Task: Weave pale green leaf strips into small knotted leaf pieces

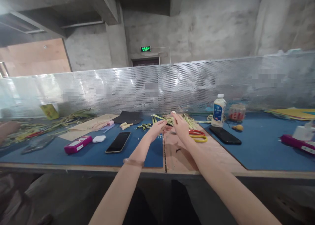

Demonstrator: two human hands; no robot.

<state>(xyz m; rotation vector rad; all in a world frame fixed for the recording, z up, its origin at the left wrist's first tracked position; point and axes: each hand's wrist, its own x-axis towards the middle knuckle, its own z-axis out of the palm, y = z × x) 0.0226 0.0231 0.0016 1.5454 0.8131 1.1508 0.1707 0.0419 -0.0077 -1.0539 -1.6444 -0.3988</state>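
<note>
My left hand (pixel 157 129) is raised over the table's middle, fingers bent toward my right hand (pixel 180 124). The fingertips of both hands come close together, and those of my right hand point up and forward. What they pinch is too small and hidden to make out. A few thin pale strands (pixel 160 136) show just below my left hand. Flat green plant strips (pixel 188 120) lie behind my hands. Scissors with red and yellow handles (pixel 200 138) rest beside my right wrist, their blades partly covered by it.
Left of my hands are a phone (pixel 118 142), a white earbud case (pixel 98 139), a purple box (pixel 78 144) and small knotted green pieces (pixel 143 127). A bottle (pixel 218 111) and a black phone (pixel 225 135) stand right. Another person's hand (pixel 8 129) is at far left. A perforated metal panel (pixel 137 87) rises behind.
</note>
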